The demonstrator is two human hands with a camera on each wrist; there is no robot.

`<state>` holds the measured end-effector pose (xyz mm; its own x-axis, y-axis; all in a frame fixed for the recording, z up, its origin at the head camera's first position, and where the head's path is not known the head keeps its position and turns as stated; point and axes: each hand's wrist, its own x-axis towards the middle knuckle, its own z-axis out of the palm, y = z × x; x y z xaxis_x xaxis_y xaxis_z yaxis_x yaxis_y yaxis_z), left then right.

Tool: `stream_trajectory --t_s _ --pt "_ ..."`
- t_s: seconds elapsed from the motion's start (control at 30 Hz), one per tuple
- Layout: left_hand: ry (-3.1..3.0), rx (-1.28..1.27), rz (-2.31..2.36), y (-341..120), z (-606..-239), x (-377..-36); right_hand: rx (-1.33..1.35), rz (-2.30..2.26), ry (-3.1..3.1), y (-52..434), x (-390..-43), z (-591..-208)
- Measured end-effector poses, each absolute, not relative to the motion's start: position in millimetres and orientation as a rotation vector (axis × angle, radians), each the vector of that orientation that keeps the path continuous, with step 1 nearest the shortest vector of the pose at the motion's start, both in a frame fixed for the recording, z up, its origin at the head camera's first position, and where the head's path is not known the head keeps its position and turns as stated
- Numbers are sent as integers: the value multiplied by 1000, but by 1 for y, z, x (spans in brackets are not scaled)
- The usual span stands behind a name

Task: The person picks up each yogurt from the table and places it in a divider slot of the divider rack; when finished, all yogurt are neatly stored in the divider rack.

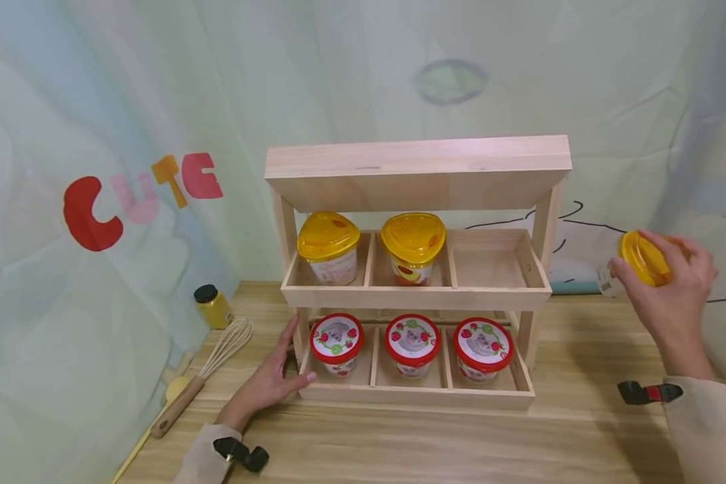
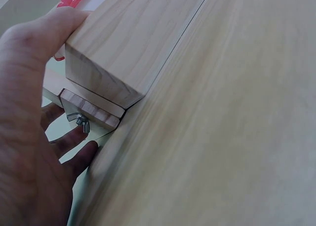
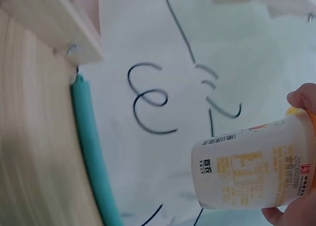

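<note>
A two-tier wooden rack (image 1: 415, 292) stands on the table. Its upper tier holds two yellow-lidded cups (image 1: 329, 247) (image 1: 413, 246), with the right compartment (image 1: 488, 265) bare. Three red-lidded cups (image 1: 337, 341) (image 1: 412, 344) (image 1: 482, 347) fill the lower tier. My right hand (image 1: 668, 286) holds a third yellow-lidded cup (image 1: 641, 259) in the air to the right of the rack; the right wrist view shows its white body (image 3: 249, 170) tilted on its side. My left hand (image 1: 272, 376) rests with straight fingers against the rack's lower left corner (image 2: 106, 58), thumb on the front edge.
A whisk (image 1: 202, 373) with a wooden handle and a small yellow jar (image 1: 212, 306) with a black cap lie at the table's left. A printed cloth backdrop (image 1: 97, 134) hangs behind. A teal strip (image 3: 91, 152) runs along the table's back edge.
</note>
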<state>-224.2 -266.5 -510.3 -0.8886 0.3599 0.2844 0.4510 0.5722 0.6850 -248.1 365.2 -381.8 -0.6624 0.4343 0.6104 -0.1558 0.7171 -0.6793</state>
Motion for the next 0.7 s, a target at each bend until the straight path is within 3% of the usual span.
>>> stream_trajectory --t_s 0.7 --pt "-2673 -726 -1225 -268 -511 -224 92 914 -1988 316 -211 -320"
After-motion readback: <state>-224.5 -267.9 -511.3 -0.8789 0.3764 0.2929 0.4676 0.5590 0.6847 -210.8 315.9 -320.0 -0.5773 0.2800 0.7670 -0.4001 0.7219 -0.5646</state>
